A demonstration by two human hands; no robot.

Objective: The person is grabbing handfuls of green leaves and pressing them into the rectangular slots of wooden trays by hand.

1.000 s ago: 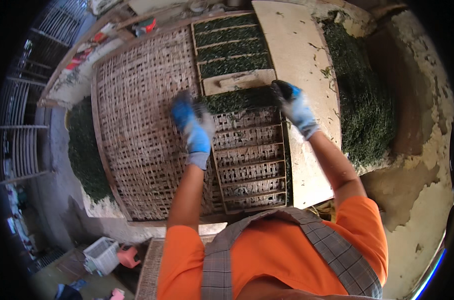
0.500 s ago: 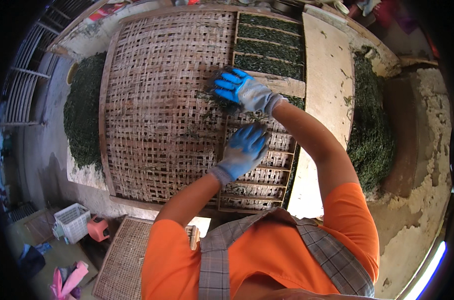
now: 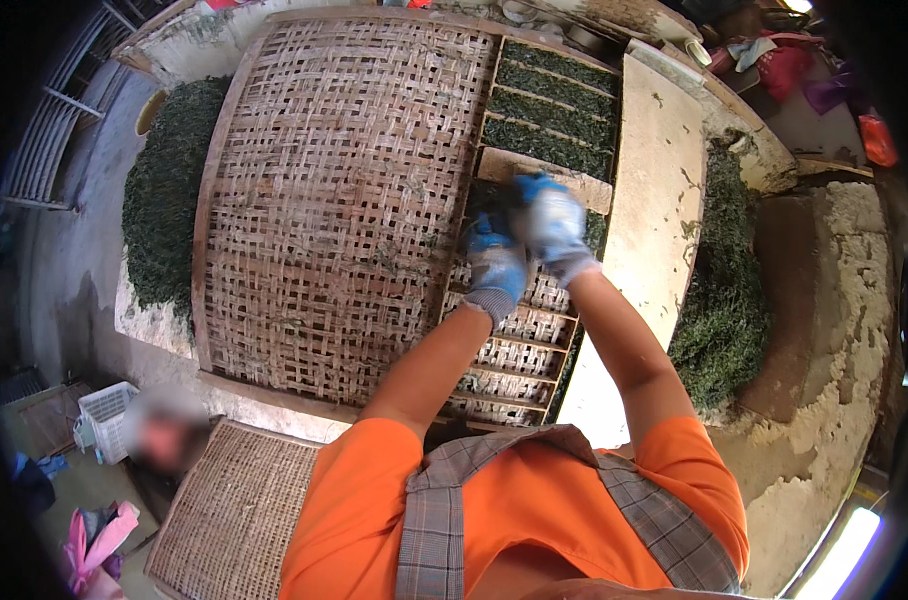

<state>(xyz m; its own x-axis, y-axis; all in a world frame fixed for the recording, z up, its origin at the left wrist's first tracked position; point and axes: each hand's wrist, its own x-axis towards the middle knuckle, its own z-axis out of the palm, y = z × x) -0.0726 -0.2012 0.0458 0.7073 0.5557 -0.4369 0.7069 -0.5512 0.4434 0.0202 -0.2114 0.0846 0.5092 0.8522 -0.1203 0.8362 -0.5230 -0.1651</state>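
Observation:
Both my hands wear blue-and-grey gloves and work close together over a wooden slatted frame (image 3: 519, 345), which lies on a large woven bamboo mat (image 3: 334, 210). My left hand (image 3: 496, 262) reaches down at the frame's left edge, over dark green shredded leaves. Just right of it is my right hand (image 3: 556, 225), its fingertips by a flat wooden board (image 3: 546, 178) laid across the frame. Motion smears the fingers of both hands, and their grip does not show. Beyond the board, several slots hold green shreds (image 3: 549, 102); on the near side, bare weave shows between the slats.
A pale plank (image 3: 659, 180) runs along the frame's right side. Heaps of green shreds lie at the right (image 3: 729, 270) and left (image 3: 169, 200). Lower left are a smaller woven mat (image 3: 239, 500), a white plastic basket (image 3: 109, 415) and pink cloth (image 3: 104, 540).
My right hand has moved right and nearer, off the mat and onto the frame by the board. My left hand has shifted slightly up. Loose shreds under the right hand have left the mat's edge.

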